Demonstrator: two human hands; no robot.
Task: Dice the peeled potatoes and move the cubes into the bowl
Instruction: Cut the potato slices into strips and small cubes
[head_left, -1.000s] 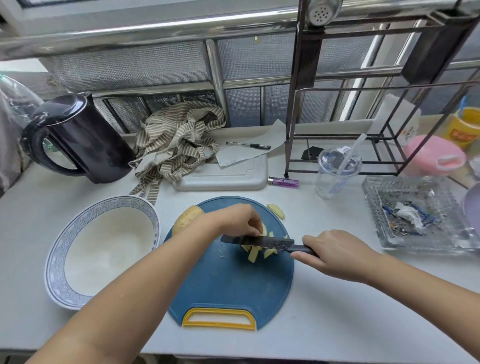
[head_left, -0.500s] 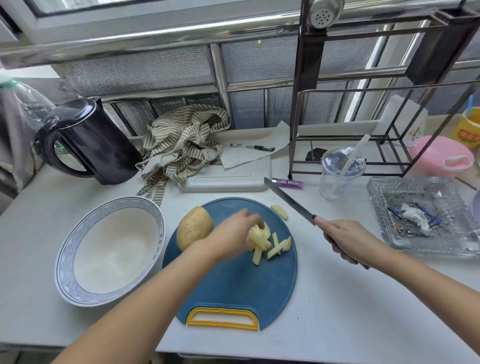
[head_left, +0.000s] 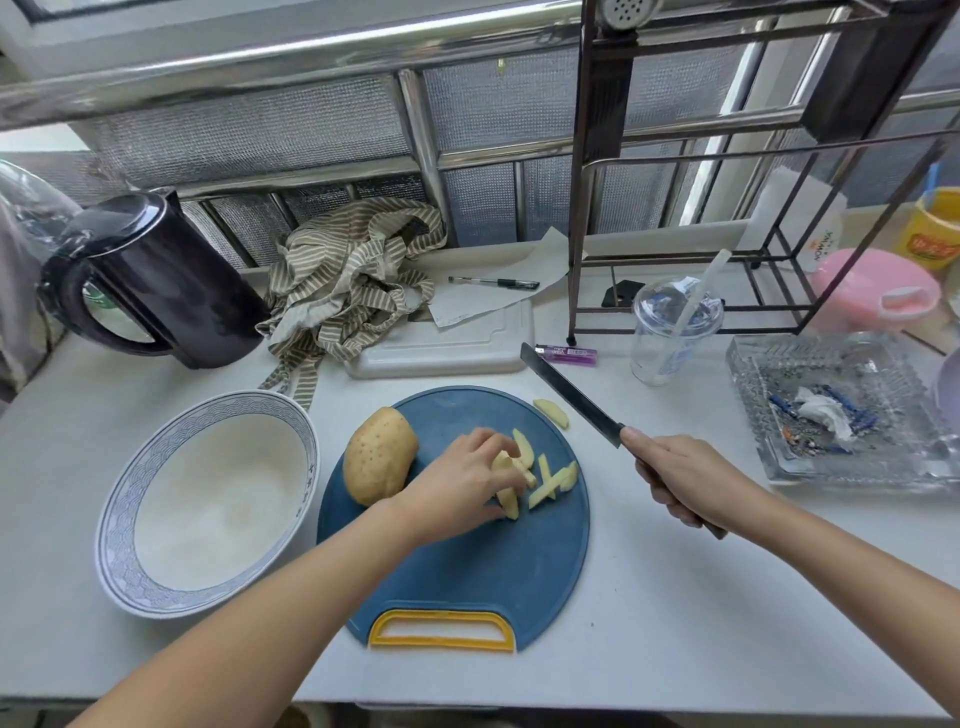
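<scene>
You're facing a white counter (head_left: 675, 597) set against a window (head_left: 260, 130) whose textured panes sit behind steel bars (head_left: 426, 150). Daylight comes through the panes and glints off the rail (head_left: 311, 57) above. A dark metal rack (head_left: 602, 156) stands on the counter to your right.

Whole potato (head_left: 380, 456) between sticks (head_left: 545, 480), bowl (head_left: 124, 509)
</scene>
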